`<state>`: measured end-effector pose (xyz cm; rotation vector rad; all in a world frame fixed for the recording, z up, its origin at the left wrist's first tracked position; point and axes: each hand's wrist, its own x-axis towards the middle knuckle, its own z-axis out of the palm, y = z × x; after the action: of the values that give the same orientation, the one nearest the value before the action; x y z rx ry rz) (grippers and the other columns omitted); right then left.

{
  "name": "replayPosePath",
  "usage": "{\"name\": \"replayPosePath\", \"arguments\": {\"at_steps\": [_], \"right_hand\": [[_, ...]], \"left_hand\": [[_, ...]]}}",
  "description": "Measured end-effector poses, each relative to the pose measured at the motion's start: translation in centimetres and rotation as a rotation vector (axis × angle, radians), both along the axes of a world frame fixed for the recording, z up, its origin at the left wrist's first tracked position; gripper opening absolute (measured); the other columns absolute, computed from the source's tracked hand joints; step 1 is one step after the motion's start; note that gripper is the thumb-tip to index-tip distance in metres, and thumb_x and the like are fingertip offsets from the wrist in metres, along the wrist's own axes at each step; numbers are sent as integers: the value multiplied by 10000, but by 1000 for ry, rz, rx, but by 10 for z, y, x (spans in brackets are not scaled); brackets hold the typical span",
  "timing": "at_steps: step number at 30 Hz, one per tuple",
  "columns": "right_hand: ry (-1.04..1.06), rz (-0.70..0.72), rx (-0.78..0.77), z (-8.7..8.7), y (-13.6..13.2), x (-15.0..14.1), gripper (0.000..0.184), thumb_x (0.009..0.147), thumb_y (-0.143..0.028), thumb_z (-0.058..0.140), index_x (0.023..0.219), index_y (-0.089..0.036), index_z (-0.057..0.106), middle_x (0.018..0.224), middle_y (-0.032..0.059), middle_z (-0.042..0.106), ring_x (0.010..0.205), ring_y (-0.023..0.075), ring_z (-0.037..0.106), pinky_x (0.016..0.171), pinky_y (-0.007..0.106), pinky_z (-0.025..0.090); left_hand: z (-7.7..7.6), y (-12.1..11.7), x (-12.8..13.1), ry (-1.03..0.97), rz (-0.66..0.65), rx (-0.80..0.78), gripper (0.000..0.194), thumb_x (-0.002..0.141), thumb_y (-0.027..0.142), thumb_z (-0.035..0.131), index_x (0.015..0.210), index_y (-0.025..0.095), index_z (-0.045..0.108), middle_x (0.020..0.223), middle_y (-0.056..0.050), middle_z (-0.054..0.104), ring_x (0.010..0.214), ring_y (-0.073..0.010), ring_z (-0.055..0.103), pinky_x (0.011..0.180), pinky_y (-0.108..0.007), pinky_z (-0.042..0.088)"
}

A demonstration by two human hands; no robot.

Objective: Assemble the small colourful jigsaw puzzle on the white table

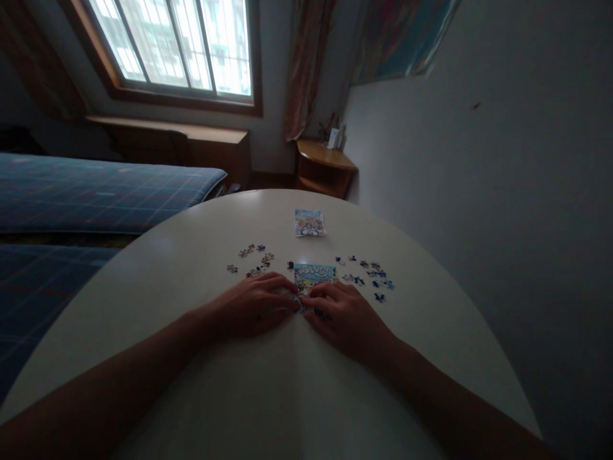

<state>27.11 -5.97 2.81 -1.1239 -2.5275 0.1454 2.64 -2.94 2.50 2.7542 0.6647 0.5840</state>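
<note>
Loose pieces (380,298) flanking puzzle (315,273), printed sheet (309,223) beyond, white item (332,138) on far shelf (323,154), left hand (261,303), right hand (342,314) obscuring puzzle's near side, grips indeterminable

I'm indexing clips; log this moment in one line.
left hand: at near side of puzzle picture | right hand: same | loose pieces: both sides | printed item: farther out

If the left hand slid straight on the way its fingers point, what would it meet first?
Probably the puzzle pieces between the hands, then the right hand just beyond; depth and contact there are hard to judge.
</note>
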Motion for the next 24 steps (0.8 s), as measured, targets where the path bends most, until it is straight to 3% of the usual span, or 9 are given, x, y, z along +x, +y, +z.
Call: {"name": "replayPosePath", "arguments": {"at_steps": [18, 24], "right_hand": [[53, 3, -16, 3, 1, 2, 204, 884, -233, 638, 1064, -222, 734, 1093, 70, 744, 1051, 222, 657, 962, 427, 486], [90, 19, -58, 3, 4, 5, 239, 892, -173, 586, 1075, -219, 733, 1107, 48, 748, 1050, 207, 662, 972, 409, 487]], "left_hand": [[4, -2, 2, -11, -87, 14, 344, 860, 121, 568, 1146, 286, 666, 1174, -23, 695, 1087, -197, 589, 969, -366, 470], [4, -3, 4, 12, -119, 24, 293, 899, 163, 536, 1146, 262, 657, 1183, -38, 693, 1072, -199, 594, 961, -370, 470]]}}
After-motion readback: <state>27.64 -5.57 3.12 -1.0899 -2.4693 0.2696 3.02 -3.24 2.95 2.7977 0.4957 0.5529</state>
